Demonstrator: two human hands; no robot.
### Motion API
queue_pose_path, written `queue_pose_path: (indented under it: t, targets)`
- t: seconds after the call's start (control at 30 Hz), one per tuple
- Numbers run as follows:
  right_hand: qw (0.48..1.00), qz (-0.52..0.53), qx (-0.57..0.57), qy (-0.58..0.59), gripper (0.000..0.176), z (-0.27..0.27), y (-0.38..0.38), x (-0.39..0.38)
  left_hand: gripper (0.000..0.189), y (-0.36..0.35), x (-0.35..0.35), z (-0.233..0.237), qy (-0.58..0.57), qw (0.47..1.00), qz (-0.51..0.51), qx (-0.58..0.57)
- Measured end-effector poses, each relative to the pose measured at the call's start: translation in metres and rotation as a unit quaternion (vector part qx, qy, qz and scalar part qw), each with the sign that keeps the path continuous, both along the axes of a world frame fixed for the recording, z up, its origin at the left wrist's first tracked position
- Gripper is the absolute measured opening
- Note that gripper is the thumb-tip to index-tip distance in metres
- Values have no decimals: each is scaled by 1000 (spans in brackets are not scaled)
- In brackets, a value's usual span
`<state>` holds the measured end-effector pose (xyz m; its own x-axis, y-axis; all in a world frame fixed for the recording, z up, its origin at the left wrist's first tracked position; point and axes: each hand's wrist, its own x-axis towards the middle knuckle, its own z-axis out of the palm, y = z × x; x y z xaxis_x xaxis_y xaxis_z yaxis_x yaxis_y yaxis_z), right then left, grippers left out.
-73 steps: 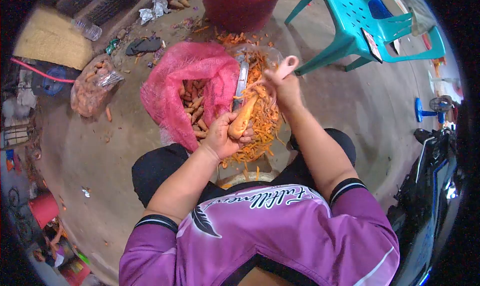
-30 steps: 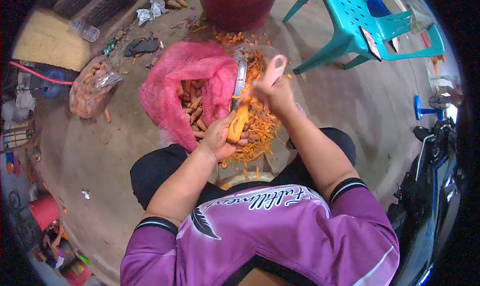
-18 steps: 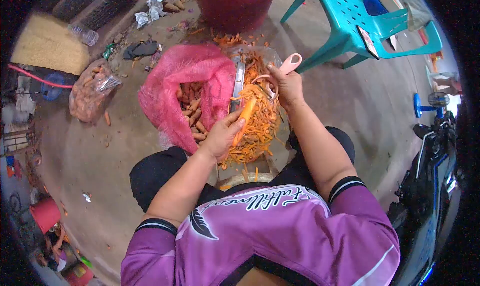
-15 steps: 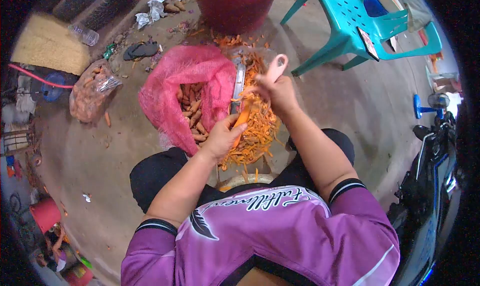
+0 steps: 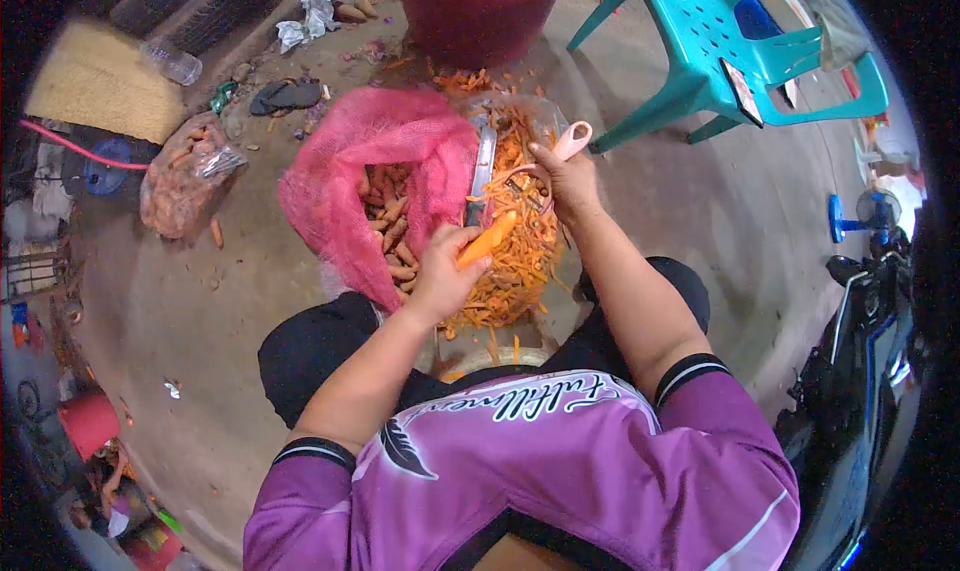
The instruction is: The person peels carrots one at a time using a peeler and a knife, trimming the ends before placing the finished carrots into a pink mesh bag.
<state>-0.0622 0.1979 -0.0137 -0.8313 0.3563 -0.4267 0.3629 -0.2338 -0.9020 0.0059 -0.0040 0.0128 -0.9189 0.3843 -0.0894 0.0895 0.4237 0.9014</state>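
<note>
My left hand (image 5: 441, 274) grips a peeled orange carrot (image 5: 487, 241), its tip pointing up and right over a clear bowl (image 5: 540, 111) heaped with orange carrot peelings (image 5: 515, 261). My right hand (image 5: 566, 179) holds a pink-handled peeler (image 5: 572, 139) just beyond the carrot's tip, above the peelings. A long knife (image 5: 482, 168) lies across the bowl's left rim. To the left, a pink mesh sack (image 5: 370, 141) gapes open with unpeeled carrots (image 5: 390, 221) inside.
A dark red tub (image 5: 475, 6) stands beyond the bowl. A teal plastic chair (image 5: 730, 51) is at the upper right. A clear bag of carrots (image 5: 180, 176) lies on the concrete floor at left. A motorbike (image 5: 860, 371) stands at the right edge.
My right hand has stroked the peeler back and forth along the carrot and now sits past its tip. My left hand has turned the carrot, which now shows bright orange.
</note>
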Motion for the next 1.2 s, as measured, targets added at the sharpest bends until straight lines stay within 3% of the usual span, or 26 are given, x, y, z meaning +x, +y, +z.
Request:
queue_pose_path:
  t: [0.13, 0.23, 0.37, 0.47, 0.53, 0.6, 0.63, 0.7, 0.8, 0.93, 1.03, 1.07, 1.17, 1.2]
  targets:
    - [983, 84, -160, 40, 28, 7, -16, 8, 30, -7, -3, -9, 16, 999, 26, 45]
    - [991, 45, 52, -111, 23, -66, 3, 0, 31, -12, -5, -5, -25, 994, 37, 98]
    - [963, 83, 145, -211, 43, -99, 10, -9, 32, -27, -7, -6, -160, 973, 71, 150]
    - [917, 95, 295, -253, 32, -136, 6, -29, 32, -43, -10, -3, -189, 969, 95, 129]
    - [897, 106, 393, -175, 37, -215, -4, -18, 32, -48, -12, -1, -201, 964, 120, 127]
    - [829, 225, 471, -202, 42, -231, -23, -13, 32, -55, -12, -9, -264, 944, 132, 148]
    - [758, 336, 493, -263, 44, -227, -42, -15, 32, -58, -11, -13, -295, 932, 138, 158]
    - [808, 298, 449, -240, 53, -269, -72, -2, 29, -61, -12, -17, -281, 940, 130, 146]
    - [811, 279, 417, -301, 67, -218, -108, -4, 26, -67, -19, -7, -291, 940, 87, 152]
    - [819, 306, 386, -295, 71, -230, -97, -7, 30, -69, -19, -13, -357, 909, 41, 211]
    - [826, 281, 395, -290, 62, -221, -92, -8, 37, -62, -20, -13, -398, 877, 96, 253]
    - [814, 331, 399, -260, 66, -243, -84, -4, 38, -61, -19, -12, -399, 876, 80, 258]
    - [849, 304, 348, -257, 71, -213, -81, -6, 41, -52, -23, -4, -379, 890, 35, 253]
    - [869, 236, 347, -262, 48, -206, -84, -5, 40, -46, -23, -1, -361, 902, 30, 235]
